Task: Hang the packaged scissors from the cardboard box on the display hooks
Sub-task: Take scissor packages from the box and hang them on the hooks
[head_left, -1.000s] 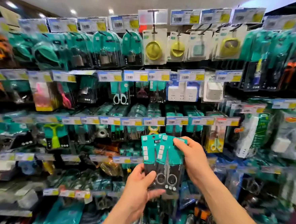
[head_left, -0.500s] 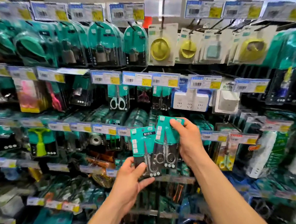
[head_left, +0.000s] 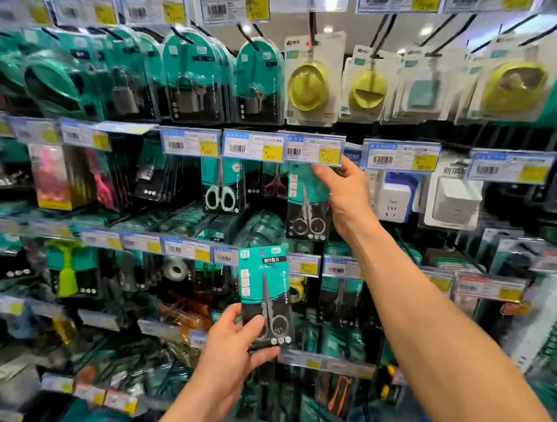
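Note:
My right hand point(head_left: 346, 192) is raised to the second hook row and grips the top of a teal-and-black scissors pack point(head_left: 307, 206), just under a blue-and-yellow price tag point(head_left: 314, 150). The hook itself is hidden behind the tag. Lower, my left hand point(head_left: 234, 349) holds another scissors pack point(head_left: 266, 295) upright by its bottom edge, in front of the third row. No cardboard box is in view.
The hook wall is packed: white-handled scissors point(head_left: 219, 193) hang left of the raised pack, white sockets point(head_left: 394, 202) to its right, padlocks point(head_left: 190, 82) and yellow items point(head_left: 307, 87) in the top row. Price tags front every row.
My right hand has lifted one pack away from the other, up from the third row to the second row. My left hand keeps the other pack low. The view has tilted upward.

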A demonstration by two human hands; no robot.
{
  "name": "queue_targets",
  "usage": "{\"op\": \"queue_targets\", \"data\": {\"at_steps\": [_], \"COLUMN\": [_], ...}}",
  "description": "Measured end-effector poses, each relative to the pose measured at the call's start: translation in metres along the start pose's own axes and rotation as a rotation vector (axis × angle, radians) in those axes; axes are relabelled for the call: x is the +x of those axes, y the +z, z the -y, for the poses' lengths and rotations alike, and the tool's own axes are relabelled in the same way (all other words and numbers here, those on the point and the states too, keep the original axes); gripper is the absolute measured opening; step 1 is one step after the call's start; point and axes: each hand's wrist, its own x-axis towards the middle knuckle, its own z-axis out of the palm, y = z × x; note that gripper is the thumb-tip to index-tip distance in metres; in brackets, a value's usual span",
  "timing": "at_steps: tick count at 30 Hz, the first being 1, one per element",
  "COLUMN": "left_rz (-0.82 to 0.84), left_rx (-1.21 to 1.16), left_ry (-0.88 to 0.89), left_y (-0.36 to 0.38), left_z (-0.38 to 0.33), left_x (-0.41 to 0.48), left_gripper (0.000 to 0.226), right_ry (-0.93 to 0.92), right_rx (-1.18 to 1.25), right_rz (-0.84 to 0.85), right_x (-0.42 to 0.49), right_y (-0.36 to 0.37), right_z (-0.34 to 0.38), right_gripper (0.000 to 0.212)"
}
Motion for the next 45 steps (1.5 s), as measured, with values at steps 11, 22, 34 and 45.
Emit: {"op": "queue_targets", "data": {"at_steps": [11,22,34,45], "left_rz": [-0.031,0.020,0.039,0.049], "left_rx": [-0.041,-0.032,-0.043,-0.012], "left_ry": [-0.013,0.012,-0.001,0.051], "left_y": [-0.003,0.016,0.018,0.017], "left_z": [0.019,0.009,0.014,-0.001], "left_x": [0.013,0.022,0.025,0.022], "left_gripper": [0.042,0.018,0.021,0.018], "right_ry": [-0.118,-0.112,-0.124,-0.055], "right_rx": [-0.016,-0.138,-0.112,-0.502], "right_rz": [0.000,0.113,0.074,-0.160], "right_x": [0.020,0.030,0.037,0.073], "right_y": [0.003,-0.003,-0.009,-0.005], "right_z": [-0.004,-0.003,-0.016,-0.034], "right_gripper": [0.017,0.022,0.022,0.033]}}
